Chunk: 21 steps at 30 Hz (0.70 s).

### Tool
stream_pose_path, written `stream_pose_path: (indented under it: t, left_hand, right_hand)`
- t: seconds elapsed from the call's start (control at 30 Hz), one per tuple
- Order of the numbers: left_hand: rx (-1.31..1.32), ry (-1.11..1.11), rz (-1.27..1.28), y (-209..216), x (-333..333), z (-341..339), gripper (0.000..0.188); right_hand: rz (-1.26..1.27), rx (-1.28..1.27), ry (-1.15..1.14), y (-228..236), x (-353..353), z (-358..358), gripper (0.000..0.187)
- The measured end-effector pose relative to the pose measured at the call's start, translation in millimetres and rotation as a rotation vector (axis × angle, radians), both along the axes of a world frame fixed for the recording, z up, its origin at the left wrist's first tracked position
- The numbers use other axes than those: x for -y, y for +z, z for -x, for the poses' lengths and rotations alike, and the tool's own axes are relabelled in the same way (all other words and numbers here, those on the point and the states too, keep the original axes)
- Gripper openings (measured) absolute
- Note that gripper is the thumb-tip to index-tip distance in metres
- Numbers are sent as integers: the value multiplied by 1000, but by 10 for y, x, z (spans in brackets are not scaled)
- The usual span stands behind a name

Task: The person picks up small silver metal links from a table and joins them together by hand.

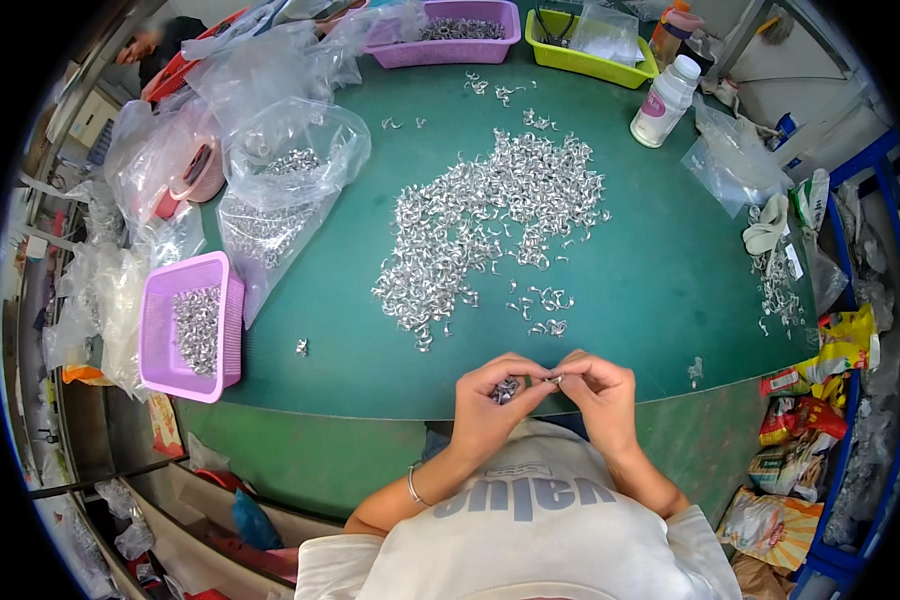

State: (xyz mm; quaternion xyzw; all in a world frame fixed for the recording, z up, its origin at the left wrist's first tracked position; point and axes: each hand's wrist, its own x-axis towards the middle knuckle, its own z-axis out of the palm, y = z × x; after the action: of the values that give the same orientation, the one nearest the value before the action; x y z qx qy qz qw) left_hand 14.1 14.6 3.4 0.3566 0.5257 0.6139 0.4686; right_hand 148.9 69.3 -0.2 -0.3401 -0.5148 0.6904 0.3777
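Note:
Close to the table's near edge, my left hand (492, 400) is closed, with several small shiny metal pieces (505, 390) cupped in its palm. Its thumb and forefinger meet the fingertips of my right hand (600, 392) at one small curved metal piece (555, 379). My right hand pinches that piece too; its exact shape is too small to make out. Beyond my hands spreads a large heap of loose curved silvery metal pieces (445, 240) on the green table (650, 270). A smaller scatter of the same pieces (548, 300) lies between heap and hands.
On the left stand a pink basket (232, 330) with metal pieces and a clear plastic bag (345, 160) of more. At the back are a purple basket (450, 50), a yellow-green tray (590, 66) and a white bottle (665, 105). Blue shelving (855, 400) flanks the right.

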Motion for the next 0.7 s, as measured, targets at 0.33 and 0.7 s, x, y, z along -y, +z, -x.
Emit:
stream_pose_path:
  t: [0.33, 0.7]
  left_hand:
    - [-2, 12, 28, 24, -80, -202, 9]
    - [-188, 637, 337, -381, 85, 427, 9]
  right_hand:
    - [54, -54, 105, 39, -150, -223, 9]
    - [-565, 557, 56, -275, -616, -392, 21]
